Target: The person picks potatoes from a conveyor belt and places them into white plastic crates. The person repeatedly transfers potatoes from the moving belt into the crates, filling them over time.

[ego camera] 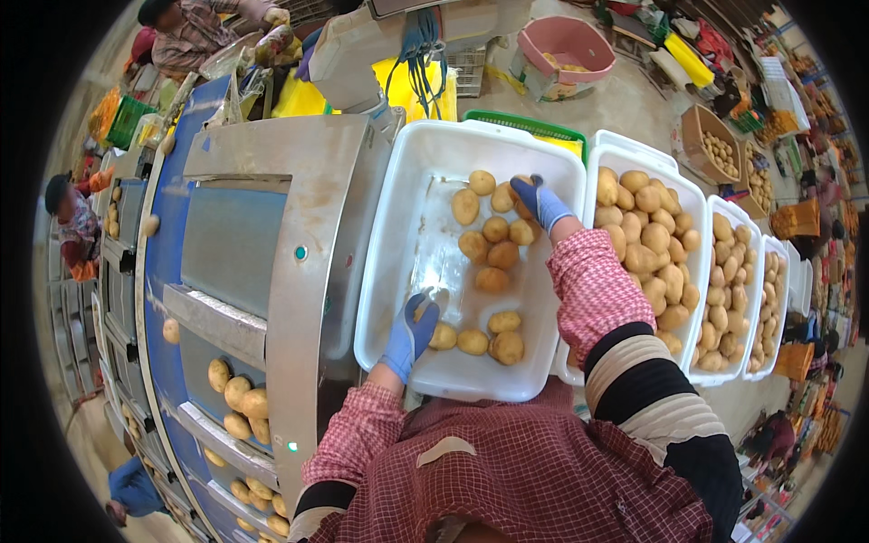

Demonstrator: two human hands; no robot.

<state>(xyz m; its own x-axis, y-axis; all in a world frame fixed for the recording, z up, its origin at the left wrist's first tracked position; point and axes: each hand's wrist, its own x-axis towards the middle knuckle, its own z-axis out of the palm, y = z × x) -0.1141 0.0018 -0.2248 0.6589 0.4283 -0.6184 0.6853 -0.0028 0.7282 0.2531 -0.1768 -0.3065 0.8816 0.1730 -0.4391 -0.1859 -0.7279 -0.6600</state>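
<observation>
A white plastic tub (421,258) stands before me with several potatoes (503,255) spread over its bottom. My left hand (411,337), in a blue glove, is over the tub's near left part, fingers apart, close beside a potato (442,336). Near the tub's far right corner, my gloved right hand (536,198) has its fingers around a potato (521,206) that they partly hide. Other potatoes lie beside that hand, and a small group rests at the near side of the tub.
A steel sorting machine (292,271) and a blue conveyor belt (170,271) carrying potatoes are at the left. White tubs full of potatoes (655,237) stand in a row at the right. A green crate (523,123) lies behind my tub. Co-workers (75,217) are beyond the belt.
</observation>
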